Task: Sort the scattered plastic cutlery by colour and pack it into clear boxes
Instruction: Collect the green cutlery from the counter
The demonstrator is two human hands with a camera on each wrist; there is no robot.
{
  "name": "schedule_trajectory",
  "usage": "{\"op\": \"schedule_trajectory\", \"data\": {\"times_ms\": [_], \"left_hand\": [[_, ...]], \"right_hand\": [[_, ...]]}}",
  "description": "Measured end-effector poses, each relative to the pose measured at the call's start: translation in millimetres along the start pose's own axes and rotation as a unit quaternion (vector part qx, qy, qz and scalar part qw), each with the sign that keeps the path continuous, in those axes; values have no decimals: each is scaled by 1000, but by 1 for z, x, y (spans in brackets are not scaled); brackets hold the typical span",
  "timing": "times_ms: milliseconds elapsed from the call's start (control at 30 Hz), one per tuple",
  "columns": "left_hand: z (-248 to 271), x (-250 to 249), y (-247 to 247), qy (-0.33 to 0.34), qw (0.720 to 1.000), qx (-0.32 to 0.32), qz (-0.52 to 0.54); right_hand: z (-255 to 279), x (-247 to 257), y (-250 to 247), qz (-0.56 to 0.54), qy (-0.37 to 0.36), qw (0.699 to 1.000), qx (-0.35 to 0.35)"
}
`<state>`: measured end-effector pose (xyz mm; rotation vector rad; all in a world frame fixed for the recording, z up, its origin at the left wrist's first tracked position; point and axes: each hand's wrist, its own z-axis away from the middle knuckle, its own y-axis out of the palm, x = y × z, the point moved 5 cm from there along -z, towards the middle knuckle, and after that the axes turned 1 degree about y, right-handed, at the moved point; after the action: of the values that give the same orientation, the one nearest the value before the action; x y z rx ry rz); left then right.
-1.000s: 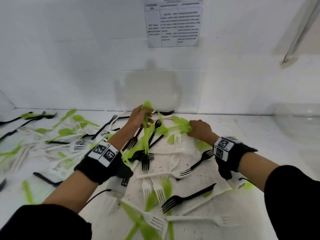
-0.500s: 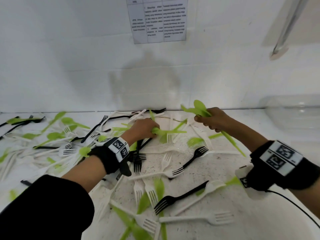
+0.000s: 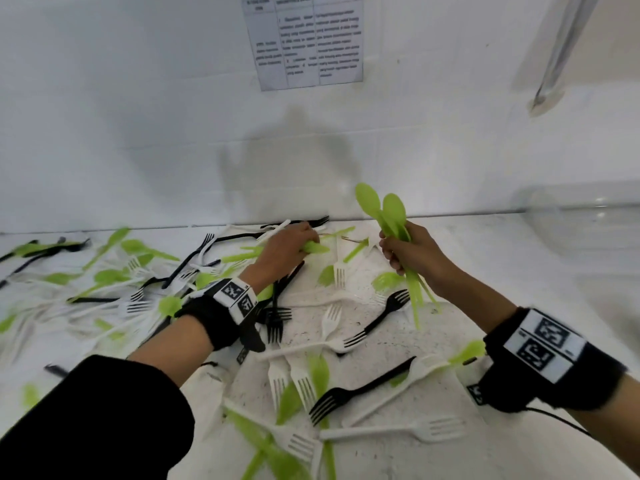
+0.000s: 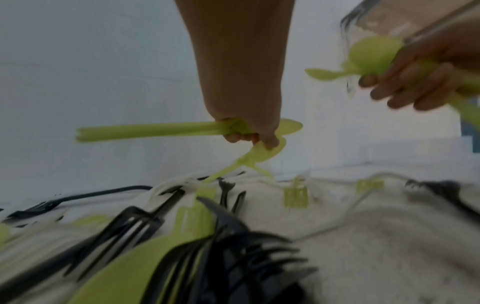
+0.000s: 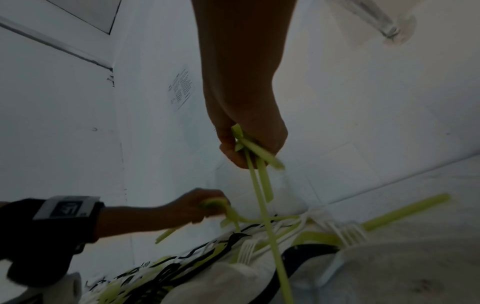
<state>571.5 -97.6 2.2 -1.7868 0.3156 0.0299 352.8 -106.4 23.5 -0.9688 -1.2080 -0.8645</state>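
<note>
Green, white and black plastic cutlery lies scattered over the white table (image 3: 502,258). My right hand (image 3: 410,252) is raised above the pile and grips a bunch of green spoons (image 3: 384,209), bowls up, handles hanging below the fist (image 5: 262,185). My left hand (image 3: 294,244) is low near the back wall and holds green spoons (image 4: 155,130) by their necks, handles pointing left. Another green spoon (image 4: 262,156) sits under its fingertips. A clear box (image 3: 585,216) stands at the right by the wall.
Black forks (image 3: 360,388) and white forks (image 3: 398,433) lie crossed in front of me, with green pieces (image 3: 318,372) among them. More mixed cutlery (image 3: 114,278) spreads to the left. A printed sheet (image 3: 308,43) hangs on the back wall.
My right hand has lifted its bunch of green spoons off the table and moved right. My left hand has dropped from upright to the back of the pile, spoons turned sideways.
</note>
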Motion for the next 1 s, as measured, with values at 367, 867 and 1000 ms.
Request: {"op": "schedule_trajectory", "data": {"times_ms": [367,867,1000], "left_hand": [[36,-7,-85,-186,859,-202,431],[109,-35,-31,-351,568,-48,743],[119,-57,-18,-346,496,-11,796]], "right_hand": [[17,-9,48,-108,28,993,31],[84,-6,88,-30,-37,992,114],[95,-7,87,-26,-45,991,121]]}}
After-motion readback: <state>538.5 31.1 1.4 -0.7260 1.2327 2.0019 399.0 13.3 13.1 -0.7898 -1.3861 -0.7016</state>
